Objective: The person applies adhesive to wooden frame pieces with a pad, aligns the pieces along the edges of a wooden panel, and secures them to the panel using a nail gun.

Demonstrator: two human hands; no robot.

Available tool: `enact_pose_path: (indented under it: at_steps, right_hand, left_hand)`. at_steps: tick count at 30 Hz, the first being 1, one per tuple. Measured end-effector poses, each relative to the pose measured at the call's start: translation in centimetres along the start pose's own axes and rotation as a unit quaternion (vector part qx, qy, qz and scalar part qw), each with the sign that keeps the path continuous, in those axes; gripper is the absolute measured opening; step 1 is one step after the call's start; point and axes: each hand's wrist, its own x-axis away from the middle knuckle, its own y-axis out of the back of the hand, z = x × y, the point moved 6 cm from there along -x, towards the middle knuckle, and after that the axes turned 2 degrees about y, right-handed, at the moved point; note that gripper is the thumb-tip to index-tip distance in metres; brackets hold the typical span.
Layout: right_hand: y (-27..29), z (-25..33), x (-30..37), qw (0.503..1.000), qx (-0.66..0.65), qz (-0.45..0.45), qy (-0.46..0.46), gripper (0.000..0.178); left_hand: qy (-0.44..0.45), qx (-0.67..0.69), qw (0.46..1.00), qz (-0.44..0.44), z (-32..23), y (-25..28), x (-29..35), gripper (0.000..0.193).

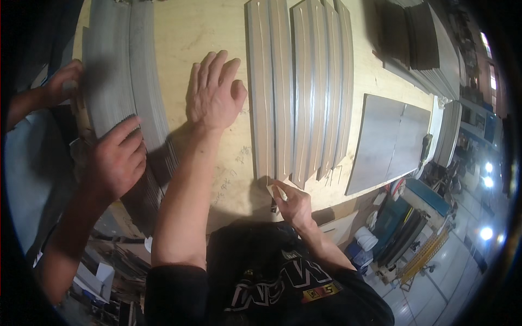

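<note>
My left hand (215, 98) lies flat and open on the pale wooden board (225, 168), its fingers stretched away from me. It is just left of several long brown strips (263, 87), each with a thin pale line, like a bead of glue, along its length. At the near end of the leftmost strips, my right hand (296, 209) is closed around a small pale object (283, 194). Fingers cover most of that object, so its kind cannot be made out.
Another person's hands, one near (117, 163) and one farther (62, 84), are at stacks of long grey strips (111, 70) on the left. Right of the brown strips lie grey panels (386, 141). Dark stacked boards (410, 35) stand far right; a white bucket (365, 239) is below.
</note>
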Motion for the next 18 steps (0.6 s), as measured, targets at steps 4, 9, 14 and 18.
enact_pose_path:
  at_steps: [4,9,14,18]
  right_hand:
    - [-0.2,0.2,0.7,0.999,0.015,-0.019,0.022,0.023]
    - [1.1,1.1,0.6,0.997,0.033,-0.026,0.067,0.022]
    - [4.8,0.3,1.8,0.947,-0.255,0.032,-0.191,0.03]
    - [6.1,-0.5,3.2,0.875,-0.443,-0.047,-0.192,0.034]
  left_hand:
    - [0.007,-0.006,1.0,0.01,0.0,-0.2,0.0,0.048]
    - [0.0,-0.003,1.0,0.007,0.1,0.1,-0.2,0.048]
    - [-0.009,0.0,1.0,0.013,-0.1,0.0,-0.4,0.049]
    - [0.0,-0.007,1.0,0.021,-0.2,0.2,-0.3,0.049]
